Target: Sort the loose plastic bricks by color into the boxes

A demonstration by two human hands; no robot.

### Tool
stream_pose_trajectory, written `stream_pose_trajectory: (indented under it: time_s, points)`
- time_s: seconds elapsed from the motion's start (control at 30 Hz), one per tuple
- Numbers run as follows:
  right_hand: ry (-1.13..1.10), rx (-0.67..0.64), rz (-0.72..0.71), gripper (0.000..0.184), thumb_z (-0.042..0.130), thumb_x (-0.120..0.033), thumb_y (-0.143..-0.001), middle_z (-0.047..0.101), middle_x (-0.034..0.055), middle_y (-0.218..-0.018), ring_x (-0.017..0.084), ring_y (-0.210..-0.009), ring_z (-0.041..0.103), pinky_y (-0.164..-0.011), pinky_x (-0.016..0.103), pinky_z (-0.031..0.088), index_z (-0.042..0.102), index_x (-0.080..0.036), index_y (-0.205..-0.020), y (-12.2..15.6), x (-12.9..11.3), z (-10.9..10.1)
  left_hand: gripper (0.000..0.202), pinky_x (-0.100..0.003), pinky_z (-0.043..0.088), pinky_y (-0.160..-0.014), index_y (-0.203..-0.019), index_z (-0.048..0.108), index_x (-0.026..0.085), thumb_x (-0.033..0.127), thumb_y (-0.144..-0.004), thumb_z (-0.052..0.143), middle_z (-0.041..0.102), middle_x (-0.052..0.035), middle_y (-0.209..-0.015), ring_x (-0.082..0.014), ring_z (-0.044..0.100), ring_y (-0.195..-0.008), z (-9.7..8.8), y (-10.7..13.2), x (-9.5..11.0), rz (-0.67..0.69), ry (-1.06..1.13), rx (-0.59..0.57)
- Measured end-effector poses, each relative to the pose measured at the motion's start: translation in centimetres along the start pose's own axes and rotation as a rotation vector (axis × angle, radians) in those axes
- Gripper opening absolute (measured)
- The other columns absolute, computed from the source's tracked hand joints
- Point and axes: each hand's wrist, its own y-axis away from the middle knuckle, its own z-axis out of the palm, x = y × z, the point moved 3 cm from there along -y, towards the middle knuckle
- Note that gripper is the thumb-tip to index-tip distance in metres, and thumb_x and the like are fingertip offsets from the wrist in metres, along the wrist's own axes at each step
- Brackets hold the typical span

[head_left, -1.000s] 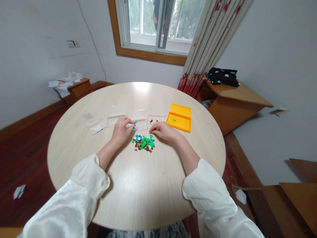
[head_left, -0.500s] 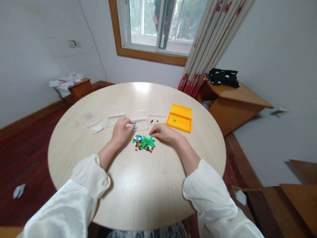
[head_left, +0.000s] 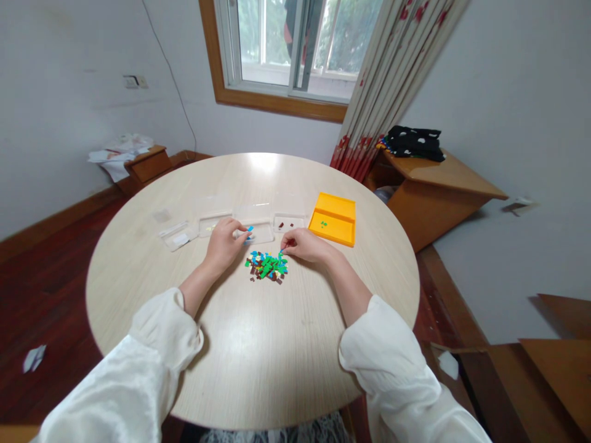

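A pile of small plastic building bricks (head_left: 268, 266), in green, blue, brown and pale yellow, lies on the round table (head_left: 258, 344). At the pile's upper right edge, my right hand (head_left: 305, 244) pinches a small blue brick (head_left: 281, 251) between thumb and fingertips. My left hand (head_left: 225, 241) is closed, its fingertips over the left end of an open clear box (head_left: 264, 232). Blue bricks (head_left: 250, 229) show right at those fingertips; whether they are gripped or lie in the box is unclear. The left palm and lower fingers are hidden.
Beyond the pile stand another clear box (head_left: 295, 216) with brown bricks, a clear box (head_left: 203, 229) with pale yellow ones, and a clear case (head_left: 173, 241) holding something white. An open yellow box (head_left: 339, 235) at right holds several green bricks. A window (head_left: 286, 55) is behind.
My right fingertips have drawn slightly upward at the pile's edge, with the blue brick between them. My left hand has hardly moved. The whole view has shifted a little.
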Motion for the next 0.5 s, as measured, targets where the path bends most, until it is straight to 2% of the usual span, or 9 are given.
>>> stream_pose_trajectory:
  time_s: [0.5]
  points:
    - [0.088, -0.004, 0.016, 0.011, 0.060, -0.014, -0.080, 0.063, 0.0018, -0.067, 0.009, -0.062, 0.052, -0.062, 0.021, 0.038, 0.067, -0.012, -0.071, 0.7, -1.2, -0.5, 0.011, -0.032, 0.042, -0.070, -0.065, 0.059, 0.018, 0.020, -0.076, 0.062, 0.060, -0.0035, -0.073, -0.0192, 0.054, -0.075, 0.2, 0.0, -0.1, -0.011, -0.017, -0.019]
